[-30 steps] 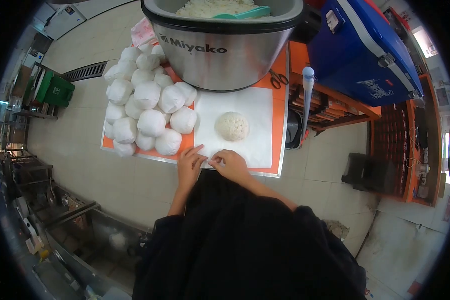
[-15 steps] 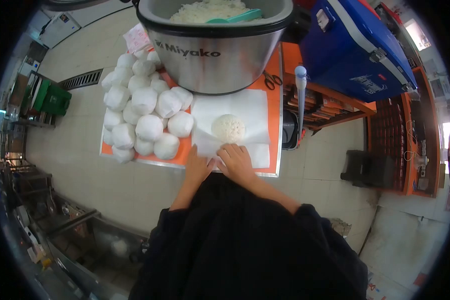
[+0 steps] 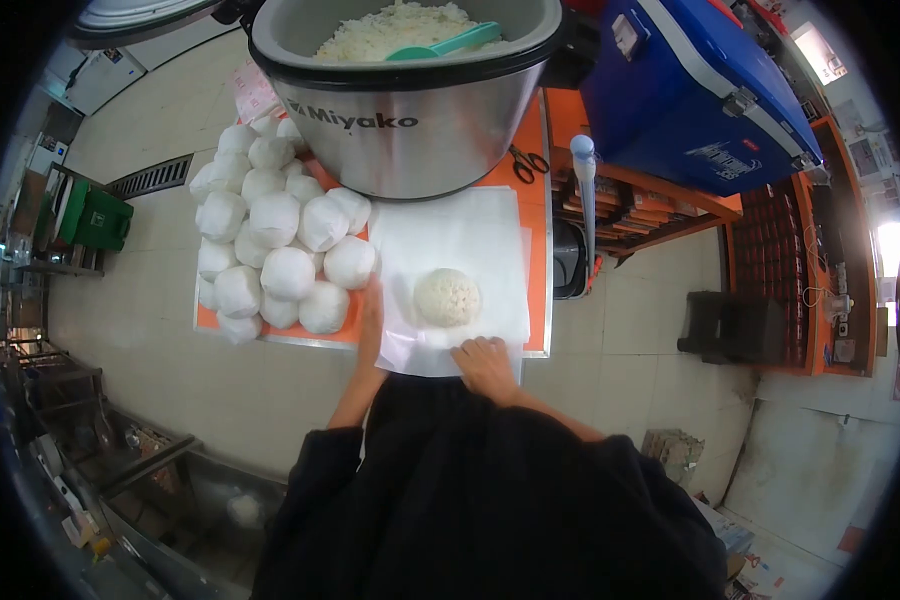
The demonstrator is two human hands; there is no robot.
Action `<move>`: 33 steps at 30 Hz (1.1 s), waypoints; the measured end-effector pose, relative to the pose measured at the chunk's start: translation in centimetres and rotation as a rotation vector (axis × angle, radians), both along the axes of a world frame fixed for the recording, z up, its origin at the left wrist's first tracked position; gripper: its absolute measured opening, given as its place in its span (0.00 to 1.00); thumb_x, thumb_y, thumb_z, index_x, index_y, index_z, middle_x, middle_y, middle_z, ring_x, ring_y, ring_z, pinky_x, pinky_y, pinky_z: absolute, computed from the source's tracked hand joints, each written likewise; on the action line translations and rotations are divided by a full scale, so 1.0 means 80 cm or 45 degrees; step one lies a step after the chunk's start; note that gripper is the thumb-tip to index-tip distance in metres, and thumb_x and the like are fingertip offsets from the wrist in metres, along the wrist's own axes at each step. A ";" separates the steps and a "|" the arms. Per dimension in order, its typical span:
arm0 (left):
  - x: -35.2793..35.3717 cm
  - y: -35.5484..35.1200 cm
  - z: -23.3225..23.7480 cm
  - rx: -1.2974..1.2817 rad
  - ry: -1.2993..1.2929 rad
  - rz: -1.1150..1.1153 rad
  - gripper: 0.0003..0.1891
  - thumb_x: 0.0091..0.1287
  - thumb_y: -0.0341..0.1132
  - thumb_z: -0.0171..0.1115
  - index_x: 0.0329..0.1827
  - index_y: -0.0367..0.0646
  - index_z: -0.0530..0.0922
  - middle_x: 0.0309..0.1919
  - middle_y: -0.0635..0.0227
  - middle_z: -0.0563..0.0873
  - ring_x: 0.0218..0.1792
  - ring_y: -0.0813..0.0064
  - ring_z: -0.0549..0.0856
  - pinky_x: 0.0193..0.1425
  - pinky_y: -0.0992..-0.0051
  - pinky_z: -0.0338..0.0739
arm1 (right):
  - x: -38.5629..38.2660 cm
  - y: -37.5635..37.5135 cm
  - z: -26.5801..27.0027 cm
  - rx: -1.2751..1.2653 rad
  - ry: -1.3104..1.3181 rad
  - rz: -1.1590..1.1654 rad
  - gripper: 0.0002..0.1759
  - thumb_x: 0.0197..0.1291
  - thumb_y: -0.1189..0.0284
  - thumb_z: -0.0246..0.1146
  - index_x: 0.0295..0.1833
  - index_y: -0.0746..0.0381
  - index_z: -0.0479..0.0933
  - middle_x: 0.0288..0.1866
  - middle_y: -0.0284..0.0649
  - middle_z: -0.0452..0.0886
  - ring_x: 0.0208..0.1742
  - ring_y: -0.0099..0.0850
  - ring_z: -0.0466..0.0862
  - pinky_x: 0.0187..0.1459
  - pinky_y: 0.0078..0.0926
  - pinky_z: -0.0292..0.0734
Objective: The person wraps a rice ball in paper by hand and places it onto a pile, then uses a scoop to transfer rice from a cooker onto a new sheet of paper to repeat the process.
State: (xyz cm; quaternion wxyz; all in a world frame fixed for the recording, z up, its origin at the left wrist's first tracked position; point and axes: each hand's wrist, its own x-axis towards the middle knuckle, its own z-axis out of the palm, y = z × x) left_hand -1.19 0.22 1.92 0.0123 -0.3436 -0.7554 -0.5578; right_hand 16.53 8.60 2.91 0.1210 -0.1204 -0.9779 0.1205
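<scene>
A rounded mound of rice (image 3: 447, 298) lies on white paper (image 3: 450, 230) near the table's front edge. My right hand (image 3: 487, 368) is closed on the paper's near edge, just below the mound. Upright at the paper's left edge is my left hand (image 3: 369, 325), its fingers stretched out beside the wrapped balls. Many white paper-wrapped balls (image 3: 287, 273) are piled on the left of the orange table. Behind the paper stands a silver cooker (image 3: 400, 150) full of rice (image 3: 390, 30), with a green paddle (image 3: 445, 44) in it.
Black scissors (image 3: 527, 164) lie right of the cooker. A blue cooler (image 3: 700, 100) sits at the right back on an orange shelf (image 3: 660, 210). A pale blue-topped pole (image 3: 586, 190) stands by the table's right edge. A pink packet (image 3: 255, 92) lies behind the balls.
The paper and rice mound have shifted toward me. My left hand has moved left and turned upright at the paper's edge, and my right hand has closed on the near edge.
</scene>
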 end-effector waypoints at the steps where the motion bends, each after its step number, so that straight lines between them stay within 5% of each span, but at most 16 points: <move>1: -0.018 -0.027 -0.002 -0.250 0.255 -0.260 0.14 0.50 0.33 0.63 0.40 0.40 0.82 0.60 0.57 0.71 0.60 0.55 0.70 0.65 0.64 0.62 | 0.009 0.004 0.007 -0.065 0.049 -0.080 0.07 0.44 0.77 0.58 0.32 0.59 0.73 0.32 0.36 0.72 0.40 0.32 0.74 0.43 0.32 0.66; 2: -0.036 -0.045 -0.003 -0.501 0.510 -0.519 0.13 0.49 0.30 0.62 0.40 0.45 0.83 0.59 0.61 0.74 0.60 0.57 0.71 0.63 0.65 0.64 | 0.018 0.012 0.012 -0.130 0.095 -0.162 0.07 0.44 0.78 0.59 0.32 0.60 0.75 0.33 0.36 0.75 0.40 0.33 0.75 0.42 0.32 0.68; 4: -0.054 -0.060 0.009 -0.394 0.476 -0.637 0.12 0.51 0.27 0.61 0.38 0.50 0.84 0.49 0.65 0.81 0.52 0.63 0.77 0.55 0.69 0.71 | 0.042 0.038 0.008 -0.445 0.134 -0.243 0.07 0.45 0.79 0.60 0.33 0.62 0.77 0.33 0.38 0.77 0.39 0.34 0.77 0.42 0.31 0.70; 6: -0.065 -0.067 0.001 -0.334 -0.058 -0.805 0.08 0.53 0.28 0.60 0.35 0.45 0.83 0.37 0.64 0.84 0.42 0.65 0.81 0.45 0.70 0.74 | 0.047 0.057 0.006 -0.761 0.174 -0.319 0.07 0.46 0.79 0.60 0.34 0.64 0.79 0.33 0.39 0.80 0.39 0.36 0.79 0.41 0.30 0.72; 9: -0.054 -0.046 -0.018 -0.224 -0.262 -0.391 0.07 0.59 0.31 0.57 0.33 0.38 0.81 0.32 0.60 0.83 0.34 0.65 0.81 0.40 0.69 0.73 | 0.024 0.082 0.031 -1.139 0.315 -0.576 0.07 0.53 0.77 0.60 0.36 0.69 0.79 0.32 0.42 0.82 0.34 0.27 0.80 0.38 0.23 0.73; 12: -0.038 0.004 -0.016 -0.346 -0.353 0.005 0.12 0.65 0.36 0.52 0.34 0.34 0.77 0.28 0.52 0.81 0.31 0.58 0.80 0.36 0.64 0.71 | -0.007 0.092 0.036 -1.168 0.305 -0.796 0.09 0.57 0.72 0.60 0.36 0.69 0.79 0.25 0.43 0.79 0.30 0.23 0.78 0.33 0.25 0.71; 13: -0.037 0.016 -0.016 -0.504 -0.022 0.094 0.15 0.68 0.40 0.50 0.36 0.34 0.75 0.27 0.47 0.79 0.31 0.50 0.79 0.35 0.60 0.69 | -0.013 0.095 0.028 -1.046 0.190 -0.899 0.14 0.59 0.66 0.60 0.34 0.68 0.78 0.20 0.48 0.75 0.22 0.32 0.77 0.27 0.31 0.67; 14: -0.036 0.018 -0.015 -0.503 -0.023 0.091 0.15 0.68 0.40 0.50 0.36 0.34 0.75 0.27 0.47 0.79 0.31 0.50 0.79 0.35 0.60 0.69 | -0.013 0.095 0.015 -1.044 0.191 -0.901 0.14 0.59 0.66 0.60 0.34 0.68 0.78 0.20 0.48 0.75 0.22 0.32 0.77 0.27 0.31 0.67; 17: -0.038 0.026 0.006 -0.859 -0.096 -0.020 0.14 0.68 0.39 0.50 0.40 0.35 0.74 0.26 0.44 0.77 0.31 0.45 0.77 0.34 0.58 0.69 | -0.017 0.089 -0.001 -0.663 0.052 -0.958 0.19 0.58 0.61 0.60 0.27 0.68 0.74 0.20 0.56 0.71 0.21 0.52 0.70 0.25 0.40 0.65; 20: -0.026 0.018 -0.015 -1.019 -0.035 0.049 0.14 0.67 0.41 0.51 0.45 0.39 0.74 0.34 0.48 0.80 0.36 0.48 0.78 0.44 0.56 0.69 | -0.008 0.081 -0.003 -0.589 -0.042 -0.968 0.14 0.57 0.65 0.61 0.30 0.68 0.75 0.24 0.53 0.74 0.27 0.49 0.75 0.29 0.42 0.67; 22: 0.011 0.003 -0.025 -0.754 0.588 0.321 0.18 0.62 0.43 0.57 0.51 0.45 0.71 0.49 0.58 0.78 0.50 0.61 0.77 0.55 0.53 0.63 | 0.001 0.075 -0.002 -0.492 0.014 -0.947 0.11 0.55 0.68 0.61 0.33 0.67 0.74 0.30 0.51 0.75 0.32 0.48 0.76 0.32 0.41 0.69; 24: 0.027 -0.021 -0.046 -0.593 0.896 -0.271 0.29 0.61 0.50 0.55 0.61 0.44 0.65 0.65 0.63 0.65 0.67 0.71 0.63 0.65 0.47 0.48 | -0.013 0.087 0.007 -0.394 0.076 -0.911 0.10 0.53 0.71 0.62 0.36 0.66 0.74 0.35 0.50 0.76 0.38 0.47 0.77 0.35 0.40 0.70; 26: 0.041 -0.018 -0.023 -0.720 0.870 -0.394 0.33 0.61 0.54 0.52 0.64 0.42 0.62 0.68 0.63 0.61 0.69 0.71 0.59 0.66 0.47 0.46 | -0.045 0.105 0.027 -0.073 0.279 -0.683 0.15 0.48 0.75 0.63 0.43 0.66 0.71 0.44 0.47 0.74 0.47 0.45 0.75 0.42 0.38 0.72; 28: 0.050 -0.014 -0.008 -0.845 0.837 -0.519 0.37 0.61 0.58 0.50 0.68 0.41 0.59 0.70 0.63 0.57 0.71 0.71 0.54 0.67 0.47 0.45 | -0.094 0.149 0.002 -0.336 0.346 -0.489 0.21 0.46 0.74 0.66 0.46 0.66 0.69 0.46 0.47 0.73 0.47 0.46 0.75 0.46 0.37 0.72; 31: 0.048 -0.007 0.003 -0.931 0.611 -0.678 0.43 0.60 0.63 0.44 0.71 0.39 0.52 0.70 0.59 0.55 0.71 0.64 0.54 0.66 0.43 0.44 | -0.155 0.185 0.007 -0.294 0.294 -0.365 0.23 0.44 0.71 0.68 0.46 0.64 0.70 0.48 0.44 0.74 0.46 0.43 0.77 0.44 0.38 0.73; 33: 0.051 0.000 0.011 -0.933 0.582 -0.636 0.46 0.58 0.65 0.44 0.70 0.37 0.52 0.71 0.57 0.54 0.71 0.62 0.54 0.64 0.41 0.47 | -0.173 0.196 0.020 -0.208 -0.290 -0.391 0.29 0.38 0.63 0.72 0.46 0.62 0.70 0.45 0.42 0.77 0.44 0.41 0.78 0.42 0.38 0.74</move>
